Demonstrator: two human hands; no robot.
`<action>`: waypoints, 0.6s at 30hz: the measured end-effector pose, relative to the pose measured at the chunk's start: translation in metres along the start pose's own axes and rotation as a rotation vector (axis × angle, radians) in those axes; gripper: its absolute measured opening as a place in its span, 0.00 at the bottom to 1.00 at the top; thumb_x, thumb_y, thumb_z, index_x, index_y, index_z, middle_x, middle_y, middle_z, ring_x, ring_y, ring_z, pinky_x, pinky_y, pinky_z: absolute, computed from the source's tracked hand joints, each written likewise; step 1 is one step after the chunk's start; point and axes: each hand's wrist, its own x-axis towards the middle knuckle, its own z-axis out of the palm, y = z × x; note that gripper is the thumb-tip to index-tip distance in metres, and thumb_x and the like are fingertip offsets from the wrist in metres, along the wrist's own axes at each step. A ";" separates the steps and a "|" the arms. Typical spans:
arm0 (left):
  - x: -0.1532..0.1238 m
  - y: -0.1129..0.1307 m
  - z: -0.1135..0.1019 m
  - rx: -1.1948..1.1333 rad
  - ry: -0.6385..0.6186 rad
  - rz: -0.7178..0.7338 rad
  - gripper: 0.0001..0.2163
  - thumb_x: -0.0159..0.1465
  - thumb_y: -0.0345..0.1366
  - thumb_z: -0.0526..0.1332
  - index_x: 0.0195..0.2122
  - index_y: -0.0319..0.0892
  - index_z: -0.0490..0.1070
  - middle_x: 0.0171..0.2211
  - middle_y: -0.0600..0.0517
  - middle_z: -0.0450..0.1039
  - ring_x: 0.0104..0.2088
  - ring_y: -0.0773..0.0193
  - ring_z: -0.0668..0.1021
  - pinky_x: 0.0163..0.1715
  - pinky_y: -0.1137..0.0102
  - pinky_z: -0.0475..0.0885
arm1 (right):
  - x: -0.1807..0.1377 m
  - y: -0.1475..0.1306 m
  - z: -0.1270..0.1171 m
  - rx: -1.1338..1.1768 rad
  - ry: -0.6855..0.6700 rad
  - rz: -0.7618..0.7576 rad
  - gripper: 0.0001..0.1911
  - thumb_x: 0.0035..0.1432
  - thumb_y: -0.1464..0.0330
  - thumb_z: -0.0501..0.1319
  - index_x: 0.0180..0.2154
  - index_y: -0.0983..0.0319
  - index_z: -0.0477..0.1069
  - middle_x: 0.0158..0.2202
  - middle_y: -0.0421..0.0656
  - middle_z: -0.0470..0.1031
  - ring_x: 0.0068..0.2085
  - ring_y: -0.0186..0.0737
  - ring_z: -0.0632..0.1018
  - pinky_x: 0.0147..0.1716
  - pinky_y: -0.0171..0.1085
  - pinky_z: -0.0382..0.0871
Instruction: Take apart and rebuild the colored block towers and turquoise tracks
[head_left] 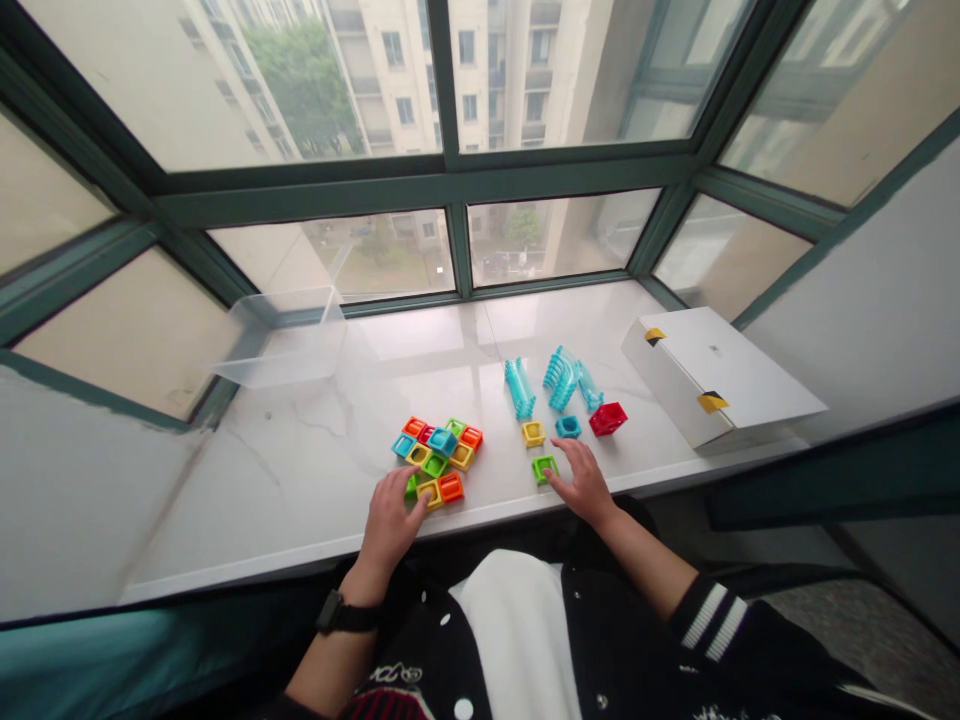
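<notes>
My left hand [391, 518] is at the near left side of a cluster of colourful square plastic blocks. Its fingers and thumb curl around a partly hidden green block [411, 488], and the thumb meets a yellow block [429, 494]. Beside that sits an orange block [451, 487], with a raised blue block [442, 442] farther back. My right hand [583, 485] has its fingers apart, the thumb touching the edge of a separate green block [541, 472]. Just beyond its index finger lie a blue block [568, 427] and a yellow block [533, 434].
Translucent blue track pieces [519, 388] and a curved blue piece [561, 378] lie farther back, near a red block [608, 418]. A white box [720, 370] stands at right, a clear plastic bin [292, 345] at back left. The white ledge [300, 490] ends before my body.
</notes>
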 end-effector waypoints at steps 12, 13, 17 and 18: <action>-0.009 -0.036 0.005 0.198 -0.094 -0.030 0.29 0.58 0.45 0.72 0.60 0.45 0.69 0.64 0.40 0.67 0.65 0.41 0.71 0.65 0.46 0.68 | 0.026 -0.046 -0.001 0.173 -0.075 -0.148 0.12 0.72 0.63 0.60 0.53 0.57 0.76 0.50 0.49 0.80 0.53 0.52 0.77 0.58 0.53 0.69; -0.010 -0.038 0.004 0.180 -0.115 -0.034 0.29 0.58 0.45 0.72 0.59 0.45 0.69 0.65 0.40 0.67 0.65 0.41 0.71 0.65 0.47 0.68 | 0.031 -0.052 0.000 0.191 -0.109 -0.167 0.12 0.72 0.63 0.60 0.52 0.56 0.77 0.49 0.48 0.80 0.52 0.51 0.78 0.57 0.52 0.70; -0.012 -0.040 0.006 0.120 -0.179 -0.019 0.26 0.61 0.43 0.71 0.58 0.47 0.69 0.66 0.42 0.65 0.65 0.44 0.72 0.65 0.48 0.69 | 0.048 -0.077 0.015 0.243 -0.277 -0.261 0.11 0.72 0.65 0.60 0.51 0.56 0.78 0.49 0.47 0.82 0.51 0.48 0.79 0.55 0.50 0.71; -0.012 -0.038 0.007 0.114 -0.187 -0.011 0.25 0.61 0.42 0.71 0.58 0.47 0.69 0.66 0.42 0.66 0.65 0.45 0.73 0.65 0.48 0.70 | 0.051 -0.082 0.020 0.247 -0.316 -0.287 0.11 0.72 0.65 0.61 0.52 0.56 0.78 0.50 0.47 0.82 0.52 0.48 0.79 0.55 0.50 0.71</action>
